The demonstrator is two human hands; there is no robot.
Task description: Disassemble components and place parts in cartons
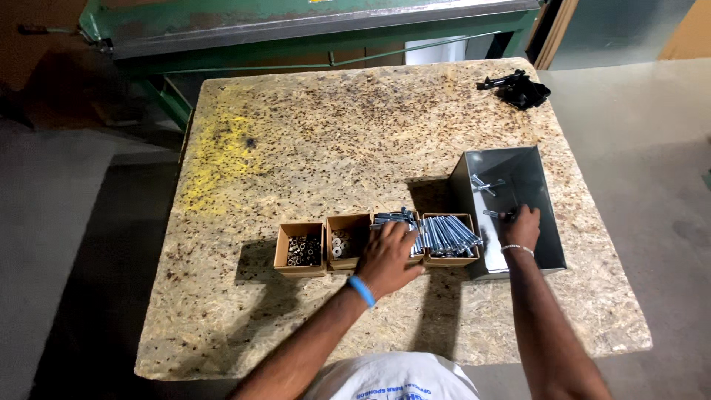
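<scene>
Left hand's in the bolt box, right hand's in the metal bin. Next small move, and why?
Probably close the left hand on one bolt from the bolt box: it rests on the pile, while the right hand is at a bolt inside the metal bin.

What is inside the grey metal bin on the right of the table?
In the grey metal bin lies one assembled bolt near the back wall. The right hand reaches in, holding another bolt. The hand and forearm cover part of the bin floor, so anything beneath is hidden.
</scene>
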